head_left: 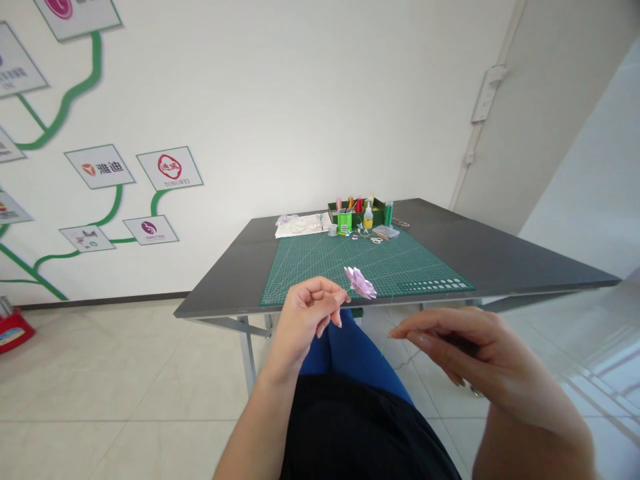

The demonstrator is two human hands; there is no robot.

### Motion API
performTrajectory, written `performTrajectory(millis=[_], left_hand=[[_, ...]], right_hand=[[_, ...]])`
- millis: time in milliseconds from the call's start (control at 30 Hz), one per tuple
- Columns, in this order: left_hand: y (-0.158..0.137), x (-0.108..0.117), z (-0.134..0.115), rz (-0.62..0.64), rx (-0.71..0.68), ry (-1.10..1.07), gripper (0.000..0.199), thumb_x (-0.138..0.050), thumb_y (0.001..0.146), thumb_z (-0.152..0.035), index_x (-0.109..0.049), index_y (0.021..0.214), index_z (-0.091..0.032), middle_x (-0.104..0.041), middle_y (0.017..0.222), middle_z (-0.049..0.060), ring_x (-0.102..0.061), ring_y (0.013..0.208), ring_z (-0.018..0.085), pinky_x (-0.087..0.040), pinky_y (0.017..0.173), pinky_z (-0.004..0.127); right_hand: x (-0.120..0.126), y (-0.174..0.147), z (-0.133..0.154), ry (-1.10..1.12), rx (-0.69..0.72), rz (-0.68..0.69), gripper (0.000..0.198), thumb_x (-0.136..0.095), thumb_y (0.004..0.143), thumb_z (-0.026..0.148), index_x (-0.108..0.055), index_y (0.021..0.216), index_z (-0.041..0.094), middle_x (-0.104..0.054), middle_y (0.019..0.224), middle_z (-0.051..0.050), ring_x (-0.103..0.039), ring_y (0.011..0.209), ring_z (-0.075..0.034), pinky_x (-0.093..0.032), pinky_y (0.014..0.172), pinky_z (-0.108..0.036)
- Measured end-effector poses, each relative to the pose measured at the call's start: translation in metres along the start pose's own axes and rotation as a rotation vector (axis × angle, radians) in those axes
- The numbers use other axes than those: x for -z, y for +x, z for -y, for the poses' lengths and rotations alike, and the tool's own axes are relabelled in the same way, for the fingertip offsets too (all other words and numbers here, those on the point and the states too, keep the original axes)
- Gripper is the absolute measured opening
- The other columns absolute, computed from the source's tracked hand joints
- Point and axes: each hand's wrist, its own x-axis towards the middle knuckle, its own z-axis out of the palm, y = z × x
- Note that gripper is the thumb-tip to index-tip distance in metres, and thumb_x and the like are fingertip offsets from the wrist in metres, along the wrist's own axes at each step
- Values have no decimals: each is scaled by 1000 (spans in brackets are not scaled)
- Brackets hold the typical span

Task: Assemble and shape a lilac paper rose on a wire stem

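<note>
Pinching the lilac flower (361, 283) by its base, left hand (313, 305) has it just past the fingertips. Right hand (465, 343): thumb and index together, right of the flower; can't tell if anything's between. Best: light left pinch, petals clear of fingers.

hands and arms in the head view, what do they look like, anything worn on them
The left hand and right hand wear no gloves; the forearms show no sleeves, cables or markings. Between them show a black top and blue trousers.
</note>
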Motion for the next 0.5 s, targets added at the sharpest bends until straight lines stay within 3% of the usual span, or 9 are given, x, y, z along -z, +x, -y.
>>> performTrajectory(millis=[200, 333, 500], left_hand=[[-4, -3, -3, -43, -6, 80, 28, -84, 78, -40, -71, 75, -16, -60, 49, -4, -35, 36, 3, -21, 39, 17], [-7, -8, -3, -52, -36, 181, 26, -84, 79, -38, -70, 73, -16, -61, 50, -3, -48, 42, 7, -33, 46, 18], [-8, -9, -2, -34, -17, 230, 23, -83, 78, -37, -72, 74, -16, -60, 51, -2, -55, 46, 9, -38, 50, 20]], right_hand=[[1, 5, 6, -18, -11, -8, 25, -68, 102, 36, -87, 96, 20, -52, 50, 4, -44, 41, -7, -34, 37, -16], [1, 16, 14, 4, 7, 66, 27, -67, 102, 37, -87, 95, 20, -49, 48, 4, -42, 38, -6, -32, 36, -17], [9, 40, 23, 20, -43, 126, 28, -70, 98, 42, -86, 96, 20, -57, 50, 1, -41, 37, -7, -26, 34, -20]])
